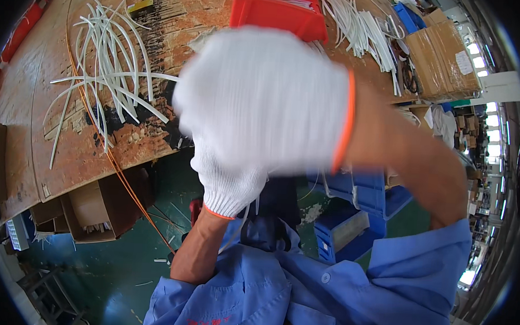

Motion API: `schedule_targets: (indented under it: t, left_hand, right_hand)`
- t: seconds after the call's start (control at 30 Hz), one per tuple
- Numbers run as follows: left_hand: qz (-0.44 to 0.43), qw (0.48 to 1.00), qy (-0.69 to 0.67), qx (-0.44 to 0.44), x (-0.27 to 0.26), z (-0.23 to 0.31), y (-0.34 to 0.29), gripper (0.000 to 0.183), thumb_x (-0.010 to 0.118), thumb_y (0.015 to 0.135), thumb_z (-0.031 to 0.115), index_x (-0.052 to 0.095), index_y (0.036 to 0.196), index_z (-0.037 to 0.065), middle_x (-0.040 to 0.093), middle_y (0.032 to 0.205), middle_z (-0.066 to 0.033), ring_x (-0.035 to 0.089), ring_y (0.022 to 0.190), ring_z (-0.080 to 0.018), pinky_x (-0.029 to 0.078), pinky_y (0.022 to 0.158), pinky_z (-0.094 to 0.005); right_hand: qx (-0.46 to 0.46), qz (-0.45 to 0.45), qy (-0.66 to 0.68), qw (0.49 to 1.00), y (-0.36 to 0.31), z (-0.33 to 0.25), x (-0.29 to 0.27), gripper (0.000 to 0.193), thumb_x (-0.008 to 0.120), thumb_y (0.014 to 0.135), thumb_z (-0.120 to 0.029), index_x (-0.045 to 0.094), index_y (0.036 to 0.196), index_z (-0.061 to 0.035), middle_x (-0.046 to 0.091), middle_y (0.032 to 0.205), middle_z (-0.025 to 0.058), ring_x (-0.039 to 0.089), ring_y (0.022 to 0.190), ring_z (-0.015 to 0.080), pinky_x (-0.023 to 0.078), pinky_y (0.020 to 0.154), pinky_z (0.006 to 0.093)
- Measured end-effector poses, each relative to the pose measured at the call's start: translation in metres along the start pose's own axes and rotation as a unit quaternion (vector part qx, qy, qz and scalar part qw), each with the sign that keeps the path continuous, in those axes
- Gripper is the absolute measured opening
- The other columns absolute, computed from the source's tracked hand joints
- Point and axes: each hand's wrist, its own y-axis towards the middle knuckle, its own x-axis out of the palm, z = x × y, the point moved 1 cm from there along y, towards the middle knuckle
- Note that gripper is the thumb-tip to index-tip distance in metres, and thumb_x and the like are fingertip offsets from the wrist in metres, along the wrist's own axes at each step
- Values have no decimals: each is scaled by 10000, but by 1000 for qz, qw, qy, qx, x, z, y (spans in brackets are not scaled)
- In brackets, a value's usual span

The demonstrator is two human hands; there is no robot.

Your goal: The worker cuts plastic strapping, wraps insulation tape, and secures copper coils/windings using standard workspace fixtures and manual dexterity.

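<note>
My right hand (263, 98), in a white knitted glove with an orange cuff, fills the middle and is blurred by motion. It looks closed like a fist, and what is in it cannot be seen. Just below and behind it is my left hand (229, 184), in a matching glove, its visible fingers curled and the rest covered by my right hand. Thin white strands (244, 220) hang beside my left wrist. Left of my hands, a loose pile of white tubes (109, 66) lies on the worn wooden table (15, 114); one tube runs up to my right glove's edge.
A red bin (279, 13) stands at the table's far side, beside a bundle of white tubes (361, 26) and a cardboard box (445, 57). Orange cords (126, 185) drape over the table edge. Below are an open carton (96, 210) and blue crates (350, 232).
</note>
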Motion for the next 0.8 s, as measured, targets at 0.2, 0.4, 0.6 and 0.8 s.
schedule_targets:
  t: [0.2,0.4,0.6,0.8]
  left_hand:
    - [40,999,13,31,-7,1,4,504,988,789,259,776,1155,-16,634,1313,-152,570,1329,-367,464,1154,-498]
    - [15,995,39,91,-7,-4,8,593,1016,761,250,737,1228,12,636,1401,-165,546,1423,-411,442,1209,-539]
    - [20,982,66,177,-8,-10,10,855,1053,732,312,605,1423,82,639,1495,-174,529,1472,-473,426,1233,-603]
    - [-21,997,69,26,-14,4,2,696,1010,807,324,724,1385,64,586,1535,-169,526,1464,-411,430,1232,-531]
  right_hand:
    - [305,-28,341,889,-54,56,34,394,679,1065,-295,771,846,19,666,695,127,590,633,173,496,667,424]
    - [257,98,109,955,-124,-50,47,159,730,998,-191,723,947,-40,607,750,67,707,698,232,546,605,412]
    - [225,30,-90,970,-64,-115,10,114,735,873,-185,719,941,-95,626,732,71,669,570,242,505,493,389]
    - [46,-33,-6,998,17,2,1,218,768,876,-265,844,876,-60,798,847,184,803,787,319,618,693,436]
